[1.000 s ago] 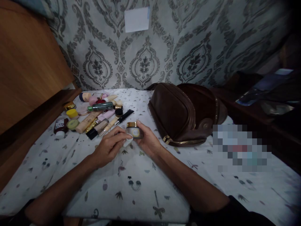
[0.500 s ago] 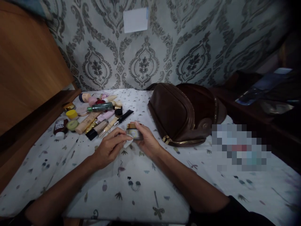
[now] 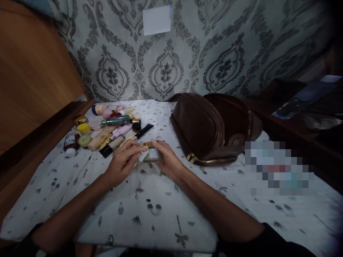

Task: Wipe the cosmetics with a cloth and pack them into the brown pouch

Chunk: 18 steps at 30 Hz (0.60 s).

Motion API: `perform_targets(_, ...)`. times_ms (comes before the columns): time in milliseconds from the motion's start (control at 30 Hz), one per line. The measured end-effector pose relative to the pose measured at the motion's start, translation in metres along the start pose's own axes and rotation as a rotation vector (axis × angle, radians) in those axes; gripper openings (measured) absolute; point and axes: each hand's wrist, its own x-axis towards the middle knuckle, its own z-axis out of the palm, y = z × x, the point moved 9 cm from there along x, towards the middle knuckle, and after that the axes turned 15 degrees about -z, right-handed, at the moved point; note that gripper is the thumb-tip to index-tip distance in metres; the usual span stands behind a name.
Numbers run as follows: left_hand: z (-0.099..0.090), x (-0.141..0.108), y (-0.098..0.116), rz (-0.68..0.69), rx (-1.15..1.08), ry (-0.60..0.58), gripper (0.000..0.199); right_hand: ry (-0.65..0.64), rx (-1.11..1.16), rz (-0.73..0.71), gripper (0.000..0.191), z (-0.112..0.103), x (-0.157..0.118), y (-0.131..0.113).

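Observation:
A small jar (image 3: 153, 155) with a gold lid and a pale label is in my right hand (image 3: 169, 159), whose fingers wrap round its right side. My left hand (image 3: 123, 161) pinches a white wipe (image 3: 142, 155) and presses it against the left side of the jar, near the lid. Part of the wipe is hidden under the fingers. Just beyond my left hand lies a pile of cosmetics, among them a green bottle (image 3: 116, 120), a beige tube (image 3: 100, 139) and a black-capped tube (image 3: 144, 131).
A brown leather bag (image 3: 198, 125) stands open at the right, beyond my right forearm. Left of the pile lies a dark red bottle (image 3: 71, 142) with a white cap. A wooden panel (image 3: 37, 71) bounds the left side. The printed white cloth (image 3: 150, 228) covers the surface.
The wipe has moved from the jar's lower front up towards its lid, on the left. The jar has turned slightly in my right hand. The whole view has shifted a little.

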Motion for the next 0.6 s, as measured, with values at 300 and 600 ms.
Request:
perform_targets(300,0.008,-0.001,0.004,0.026,-0.016,-0.067,0.025,0.053,0.022,0.061,0.035,-0.007,0.002,0.003)
perform_targets(600,0.002,0.000,0.000,0.009,0.009,-0.023,0.027,-0.005,-0.012,0.017,0.034,-0.002,0.001,0.001)
